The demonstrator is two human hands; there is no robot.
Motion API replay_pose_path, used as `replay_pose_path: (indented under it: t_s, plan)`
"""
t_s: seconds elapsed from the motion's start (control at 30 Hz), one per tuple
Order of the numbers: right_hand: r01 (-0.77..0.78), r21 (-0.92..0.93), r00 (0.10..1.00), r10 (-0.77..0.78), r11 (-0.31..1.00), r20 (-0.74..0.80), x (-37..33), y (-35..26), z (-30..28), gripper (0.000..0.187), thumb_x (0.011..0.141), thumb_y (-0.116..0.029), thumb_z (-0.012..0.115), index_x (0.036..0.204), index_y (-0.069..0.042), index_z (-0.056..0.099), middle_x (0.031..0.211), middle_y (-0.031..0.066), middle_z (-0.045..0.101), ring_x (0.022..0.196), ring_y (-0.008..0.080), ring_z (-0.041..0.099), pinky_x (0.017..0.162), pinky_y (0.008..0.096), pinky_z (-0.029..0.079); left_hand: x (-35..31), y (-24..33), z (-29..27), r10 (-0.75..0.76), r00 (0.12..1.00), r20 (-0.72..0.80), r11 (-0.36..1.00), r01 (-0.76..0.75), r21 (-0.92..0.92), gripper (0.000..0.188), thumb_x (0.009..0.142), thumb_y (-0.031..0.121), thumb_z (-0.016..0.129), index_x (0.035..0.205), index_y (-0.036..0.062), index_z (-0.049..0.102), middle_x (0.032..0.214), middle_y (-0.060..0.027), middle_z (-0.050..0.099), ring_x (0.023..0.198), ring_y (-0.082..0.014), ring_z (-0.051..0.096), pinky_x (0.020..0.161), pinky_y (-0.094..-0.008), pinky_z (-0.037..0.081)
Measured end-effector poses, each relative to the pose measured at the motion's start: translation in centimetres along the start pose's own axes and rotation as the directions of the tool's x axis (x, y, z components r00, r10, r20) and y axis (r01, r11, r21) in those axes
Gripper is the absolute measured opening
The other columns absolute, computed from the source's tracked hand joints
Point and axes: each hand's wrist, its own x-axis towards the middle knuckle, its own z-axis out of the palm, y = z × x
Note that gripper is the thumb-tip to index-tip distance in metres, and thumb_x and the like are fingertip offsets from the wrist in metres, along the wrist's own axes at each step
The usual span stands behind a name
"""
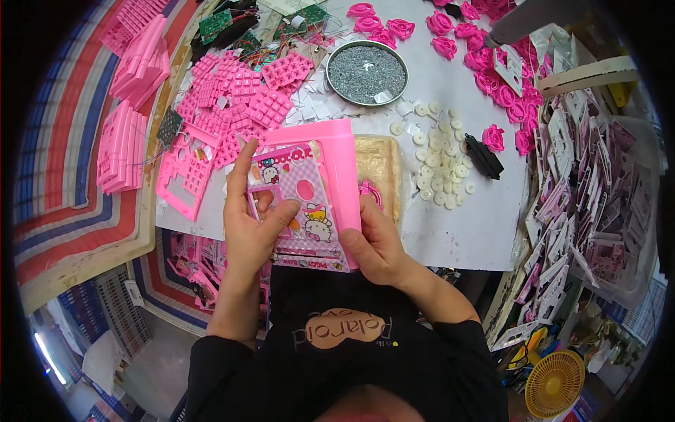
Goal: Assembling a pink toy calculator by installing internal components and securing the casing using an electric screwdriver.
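Observation:
My left hand (252,228) grips a printed panel (302,169) by its left side, with the thumb on its face. Cartoon cats, a checked pattern and cut-out openings mark this panel, and its surface looks glossy. Directly behind it lies a plain pink plastic panel (341,169), which sticks out at the top and right. My right hand (376,243) pinches the pink panel at its lower right edge, thumb in front. Whether the two panels are joined cannot be told. Under them on the table sits a tan padded block (382,158), with a pink ring-like part (369,191) partly hidden by my right hand.
Pink keypads (246,105) and green circuit boards (214,27) with wires heap at the left. A round tin of screws (368,72) stands ahead. White discs (443,158), a black part (484,156) and pink parts (503,95) lie right. Printed panels (562,204) fill the right side.

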Motion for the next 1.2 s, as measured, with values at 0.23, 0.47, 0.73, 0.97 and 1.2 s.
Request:
replay_pose_path:
  t_s: [0.23,0.47,0.73,0.97,1.2]
  plan:
    - [-0.116,-0.029,0.99,0.118,0.993,0.08,-0.1,0.1,-1.3,0.041,0.107,-0.024,0.052,0.138,0.001,0.045,0.093,0.0029,0.058,0.079,0.0073,0.055,0.069,0.0251,0.046,0.1,0.2,0.3,-0.023,0.999,0.037,0.999,0.025,-0.036,0.092,0.074,0.002,0.083,0.155,0.0063,0.039,0.13,-0.0031,0.048,0.078,-0.0046,0.04,0.068,-0.0184,0.041]
    - [-0.11,0.067,0.991,0.104,0.992,0.083,0.7,0.4,-1.3,0.052,0.103,-0.021,0.056,0.147,0.002,0.038,0.12,0.0097,0.056,0.103,0.0142,0.059,0.084,0.0297,0.05,0.1,0.0,1.1,-0.062,0.998,0.004,0.991,0.062,-0.122,0.09,0.077,0.003,0.083,0.154,0.0054,0.037,0.132,-0.0085,0.048,0.09,-0.009,0.055,0.077,-0.0252,0.053]
    - [-0.276,0.217,0.959,0.254,0.936,0.122,0.5,0.1,-0.5,0.081,0.087,-0.009,0.071,0.153,0.001,0.026,0.141,0.0117,0.048,0.134,0.0189,0.047,0.113,0.0359,0.036,0.4,-0.2,-1.0,0.29,0.955,0.056,0.745,-0.262,0.613,0.075,0.087,0.01,0.077,0.152,0.004,0.041,0.13,-0.0108,0.046,0.11,-0.0181,0.055,0.086,-0.0297,0.054]
    - [-0.228,0.239,0.97,0.198,0.944,0.144,0.3,-1.2,-0.1,0.076,0.092,-0.008,0.068,0.153,0.002,0.025,0.142,0.0133,0.049,0.132,0.0197,0.047,0.113,0.0357,0.036,2.5,-1.4,-2.7,-0.132,0.989,-0.062,0.961,0.112,-0.253,0.028,0.107,0.027,0.056,0.117,0.0023,0.065,0.103,-0.0034,0.064,0.085,-0.0075,0.059,0.074,-0.0221,0.049]
    - [-0.017,-0.111,0.998,0.024,0.994,0.058,-0.8,-0.2,-0.7,0.065,0.093,-0.007,0.065,0.147,0.005,0.031,0.135,0.0146,0.053,0.124,0.0207,0.051,0.106,0.0364,0.04,2.9,1.0,0.7,0.015,0.981,-0.192,0.992,-0.039,-0.122,0.032,0.111,0.03,0.045,0.1,0.0047,0.062,0.084,0.0032,0.062,0.075,-0.0017,0.053,0.065,-0.0207,0.043]
